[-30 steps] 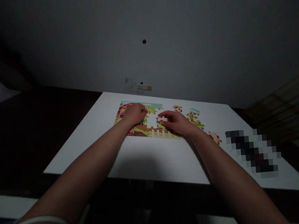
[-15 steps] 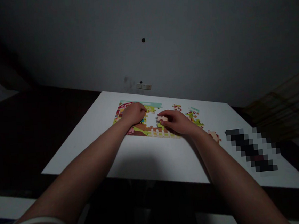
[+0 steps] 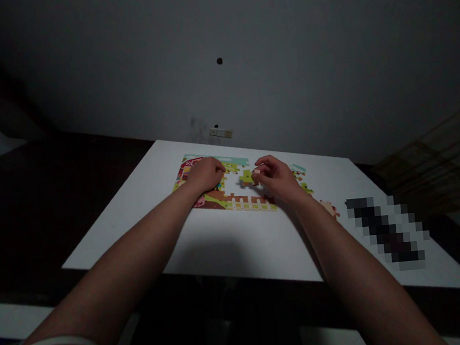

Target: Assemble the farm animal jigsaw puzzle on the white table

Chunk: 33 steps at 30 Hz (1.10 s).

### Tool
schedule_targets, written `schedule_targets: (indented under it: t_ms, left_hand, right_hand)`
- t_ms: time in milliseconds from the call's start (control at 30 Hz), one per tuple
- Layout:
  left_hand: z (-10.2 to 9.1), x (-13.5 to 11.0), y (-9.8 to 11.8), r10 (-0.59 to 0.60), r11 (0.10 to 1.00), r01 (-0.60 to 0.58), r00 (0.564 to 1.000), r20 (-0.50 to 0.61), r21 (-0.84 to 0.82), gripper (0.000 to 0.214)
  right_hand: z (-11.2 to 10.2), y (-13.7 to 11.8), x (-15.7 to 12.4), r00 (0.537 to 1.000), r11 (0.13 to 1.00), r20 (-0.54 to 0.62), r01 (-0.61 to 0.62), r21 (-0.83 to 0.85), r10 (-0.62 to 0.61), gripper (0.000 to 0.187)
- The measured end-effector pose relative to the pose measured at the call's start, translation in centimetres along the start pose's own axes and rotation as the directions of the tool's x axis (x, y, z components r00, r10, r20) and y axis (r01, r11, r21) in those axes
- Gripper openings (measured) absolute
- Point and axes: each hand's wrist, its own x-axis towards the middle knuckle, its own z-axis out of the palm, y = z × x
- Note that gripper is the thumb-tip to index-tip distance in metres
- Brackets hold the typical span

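A colourful farm jigsaw puzzle (image 3: 216, 198) lies partly assembled on the white table (image 3: 236, 242), with a white gap in its middle. My left hand (image 3: 206, 174) rests on the puzzle's left part, fingers curled down against the pieces. My right hand (image 3: 276, 178) is lifted slightly over the puzzle's right side and pinches a green puzzle piece (image 3: 247, 178) between its fingertips, beside the gap. Loose pieces (image 3: 300, 173) lie just right of my right hand, and one more loose piece (image 3: 330, 208) sits by my right forearm.
A pixelated dark object (image 3: 388, 231) lies on the table's right part. A wall socket (image 3: 221, 133) sits on the grey wall behind the table. Dark floor surrounds the table on the left and front.
My right hand has lifted off the puzzle and drawn back slightly to the right, now holding a green piece up in its fingertips. The left hand has stayed put.
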Motion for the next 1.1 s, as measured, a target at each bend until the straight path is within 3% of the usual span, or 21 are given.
schedule_targets:
  t_ms: [133, 300, 467, 767, 933, 1100]
  left_hand:
    - [0.2, 0.1, -0.2, -0.001, 1.000, 0.001, 1.000, -0.006, 0.000, 0.037]
    - [0.2, 0.1, -0.3, 0.014, 1.000, -0.014, 1.000, 0.001, 0.009, 0.037]
    - [0.1, 0.0, -0.1, 0.007, 1.000, -0.007, 1.000, 0.010, 0.008, 0.038]
    - [0.1, 0.0, -0.2, 0.022, 1.000, -0.022, 1.000, 0.001, 0.001, 0.036]
    - [0.0, -0.1, 0.0, 0.011, 1.000, -0.011, 1.000, -0.005, -0.002, 0.035]
    - [0.0, -0.1, 0.1, 0.005, 1.000, -0.005, 1.000, -0.011, 0.001, 0.034]
  right_hand:
    - [-0.2, 0.1, 0.0, 1.000, 1.000, -0.030, -0.005, -0.019, 0.004, 0.056]
    - [0.1, -0.2, -0.3, 0.996, 0.996, -0.034, -0.084, 0.005, 0.085, 0.062]
    - [0.2, -0.6, -0.4, 0.988, 0.986, -0.027, -0.150, 0.074, 0.152, 0.052]
    - [-0.4, 0.2, -0.3, 0.988, 0.984, 0.056, -0.133, -0.120, 0.141, 0.038]
    - [-0.1, -0.2, -1.0, 0.970, 0.971, 0.099, -0.211, -0.112, 0.222, 0.050]
    - [0.1, -0.2, -1.0, 0.986, 0.979, 0.100, -0.118, -0.166, 0.136, 0.050]
